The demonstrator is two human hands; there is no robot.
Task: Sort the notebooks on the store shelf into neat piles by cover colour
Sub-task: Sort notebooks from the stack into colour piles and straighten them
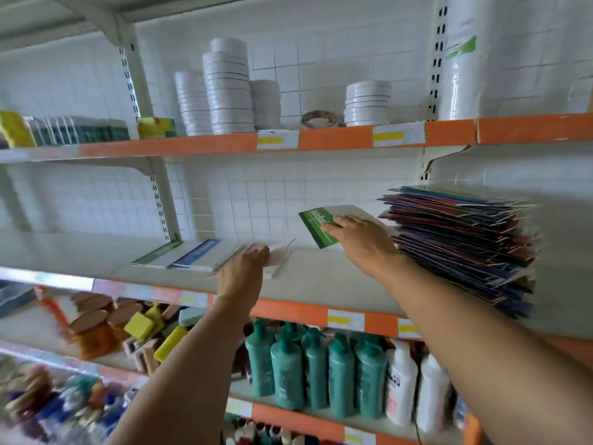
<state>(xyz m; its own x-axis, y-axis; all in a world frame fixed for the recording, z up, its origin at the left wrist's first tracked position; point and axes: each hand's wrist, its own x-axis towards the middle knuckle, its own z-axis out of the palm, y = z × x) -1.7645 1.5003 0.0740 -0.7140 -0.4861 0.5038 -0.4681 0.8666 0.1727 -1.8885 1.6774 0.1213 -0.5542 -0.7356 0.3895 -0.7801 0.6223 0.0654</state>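
On the middle shelf (96, 255), three small notebooks are laid side by side: a green notebook (157, 254), then a blue notebook (195, 257), then a pink notebook (272, 256). The left hand (244, 268) is rested flat on the pink one, its fingers straight. A second green-covered notebook (316, 228) is held above the shelf by the right hand (361, 244), the fingers being laid over its cover; whether the thumb is curled under it cannot be told, because the picture is blurred there. Just beside this hand, at the right, a tall untidy stack of notebooks (462, 242) with mixed dark covers is seen on the same shelf. On the shelf below, teal bottles (316, 370) are standing.
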